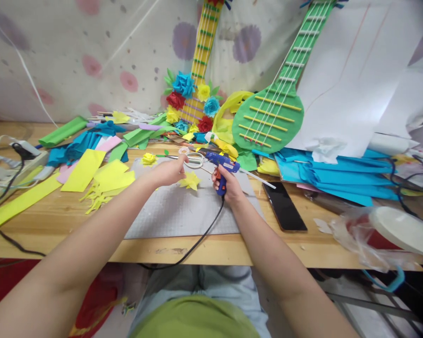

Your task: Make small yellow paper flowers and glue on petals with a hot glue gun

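My right hand point(226, 188) is wrapped round the handle of a blue glue gun point(223, 164), whose nozzle points left and whose black cord point(200, 239) trails off the table's front edge. My left hand point(169, 171) is closed in a pinch just left of a yellow paper flower point(190, 180) on the grey cutting mat point(169, 211). What the fingertips pinch is too small to make out. A pair of scissors point(193, 159) lies just beyond both hands.
A green cardboard guitar point(271, 117) and a yellow one with paper flowers point(193, 101) lean on the wall. Yellow point(91, 173), green and blue paper point(338, 173) litter the wooden table. A black phone point(284, 206) lies right of the mat; a power strip point(17, 157) sits far left.
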A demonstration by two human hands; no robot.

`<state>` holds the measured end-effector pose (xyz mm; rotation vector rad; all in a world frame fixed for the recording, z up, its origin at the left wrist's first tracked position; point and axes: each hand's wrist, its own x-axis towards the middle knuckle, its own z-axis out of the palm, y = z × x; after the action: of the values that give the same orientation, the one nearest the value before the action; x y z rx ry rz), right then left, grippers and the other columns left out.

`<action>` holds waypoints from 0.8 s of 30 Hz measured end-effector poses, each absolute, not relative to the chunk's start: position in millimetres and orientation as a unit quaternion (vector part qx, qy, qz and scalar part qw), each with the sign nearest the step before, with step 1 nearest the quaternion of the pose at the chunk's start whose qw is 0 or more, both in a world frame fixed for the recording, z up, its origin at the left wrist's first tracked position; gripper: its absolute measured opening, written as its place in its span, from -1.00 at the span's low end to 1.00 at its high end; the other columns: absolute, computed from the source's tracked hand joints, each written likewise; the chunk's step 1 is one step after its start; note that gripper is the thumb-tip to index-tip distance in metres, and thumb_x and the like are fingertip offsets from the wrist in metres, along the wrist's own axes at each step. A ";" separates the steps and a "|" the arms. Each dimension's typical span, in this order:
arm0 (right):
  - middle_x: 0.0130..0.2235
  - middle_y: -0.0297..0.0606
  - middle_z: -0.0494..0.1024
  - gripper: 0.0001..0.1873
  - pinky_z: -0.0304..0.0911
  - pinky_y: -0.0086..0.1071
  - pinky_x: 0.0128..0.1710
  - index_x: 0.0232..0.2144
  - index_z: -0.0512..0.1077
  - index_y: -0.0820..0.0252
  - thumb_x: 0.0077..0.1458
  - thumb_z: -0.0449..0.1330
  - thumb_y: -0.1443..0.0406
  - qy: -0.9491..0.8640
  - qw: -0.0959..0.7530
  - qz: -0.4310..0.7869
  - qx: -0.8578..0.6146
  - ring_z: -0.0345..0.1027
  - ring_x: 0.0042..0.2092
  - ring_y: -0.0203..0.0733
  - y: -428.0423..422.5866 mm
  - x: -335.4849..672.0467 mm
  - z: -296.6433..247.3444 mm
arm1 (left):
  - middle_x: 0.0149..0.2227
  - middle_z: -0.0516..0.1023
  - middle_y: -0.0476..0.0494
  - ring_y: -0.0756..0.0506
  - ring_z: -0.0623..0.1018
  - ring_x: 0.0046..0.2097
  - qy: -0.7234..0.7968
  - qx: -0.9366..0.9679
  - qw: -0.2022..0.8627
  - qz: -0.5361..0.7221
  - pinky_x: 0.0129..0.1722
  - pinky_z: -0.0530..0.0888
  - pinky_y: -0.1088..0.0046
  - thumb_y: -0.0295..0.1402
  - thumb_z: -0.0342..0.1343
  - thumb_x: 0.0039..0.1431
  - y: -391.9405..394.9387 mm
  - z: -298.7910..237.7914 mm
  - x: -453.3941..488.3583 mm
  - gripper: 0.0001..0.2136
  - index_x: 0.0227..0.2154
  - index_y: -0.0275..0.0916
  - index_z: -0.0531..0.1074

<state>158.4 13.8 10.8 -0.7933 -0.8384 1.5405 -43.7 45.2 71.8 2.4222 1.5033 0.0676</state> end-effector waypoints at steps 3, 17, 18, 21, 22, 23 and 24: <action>-0.64 -0.43 0.36 -0.61 0.05 -0.58 -0.73 -0.57 0.30 0.22 -0.23 0.27 0.03 -0.357 0.572 0.657 -0.337 0.08 -0.67 -0.49 14.2 158.3 10.4 | -0.24 0.51 -0.13 -0.09 0.49 -0.27 0.532 0.836 0.132 0.003 -0.32 0.33 0.46 -0.38 -0.01 -0.01 43.3 74.4 -40.0 -0.58 -0.03 -0.20 0.10; -0.63 -0.43 0.37 -0.63 0.05 -0.57 -0.73 -0.54 0.31 0.20 -0.22 0.27 0.04 -0.358 0.582 0.645 -0.343 0.08 -0.67 -0.48 13.7 157.8 11.0 | -0.30 0.51 -0.16 -0.13 0.48 -0.32 0.520 0.844 0.129 -0.001 -0.37 0.30 0.46 -0.39 0.03 -0.09 49.0 72.3 -35.6 -0.52 -0.02 -0.22 0.14; -0.63 -0.43 0.37 -0.63 0.05 -0.57 -0.73 -0.55 0.31 0.20 -0.22 0.27 0.04 -0.359 0.582 0.643 -0.344 0.08 -0.67 -0.48 13.6 157.7 11.1 | -0.31 0.50 -0.15 -0.13 0.48 -0.32 0.516 0.848 0.125 0.001 -0.38 0.30 0.45 -0.37 0.04 -0.09 49.7 71.1 -36.1 -0.52 -0.03 -0.21 0.14; -0.63 -0.43 0.37 -0.63 0.05 -0.58 -0.73 -0.56 0.31 0.21 -0.22 0.27 0.04 -0.360 0.583 0.642 -0.345 0.08 -0.67 -0.49 13.7 157.6 10.8 | -0.32 0.49 -0.14 -0.16 0.48 -0.33 0.510 0.852 0.117 0.006 -0.37 0.31 0.41 -0.29 0.07 -0.11 50.0 69.6 -37.0 -0.50 -0.03 -0.18 0.16; -0.63 -0.43 0.37 -0.63 0.04 -0.58 -0.73 -0.56 0.31 0.21 -0.22 0.27 0.04 -0.359 0.583 0.642 -0.345 0.08 -0.67 -0.49 13.9 157.6 10.6 | -0.31 0.49 -0.13 -0.16 0.48 -0.33 0.513 0.850 0.116 0.008 -0.37 0.32 0.41 -0.27 0.08 -0.12 49.4 69.9 -37.2 -0.49 -0.03 -0.18 0.16; -0.64 -0.43 0.37 -0.63 0.04 -0.58 -0.73 -0.55 0.31 0.21 -0.22 0.27 0.04 -0.358 0.584 0.642 -0.344 0.08 -0.67 -0.48 14.2 157.5 10.4 | -0.29 0.48 -0.13 -0.15 0.48 -0.32 0.517 0.848 0.117 0.011 -0.36 0.32 0.41 -0.26 0.09 -0.13 48.6 70.4 -37.4 -0.48 -0.04 -0.17 0.17; -0.64 -0.43 0.37 -0.63 0.04 -0.58 -0.74 -0.55 0.31 0.21 -0.22 0.27 0.04 -0.357 0.586 0.642 -0.343 0.08 -0.67 -0.48 14.4 157.5 10.1 | -0.26 0.48 -0.12 -0.14 0.48 -0.31 0.519 0.846 0.121 0.016 -0.35 0.32 0.41 -0.26 0.09 -0.15 47.8 71.0 -37.5 -0.48 -0.04 -0.17 0.17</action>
<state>157.5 14.4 10.1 -0.8003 -0.8322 1.4960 -37.5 47.8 71.0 2.4700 1.5154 0.0479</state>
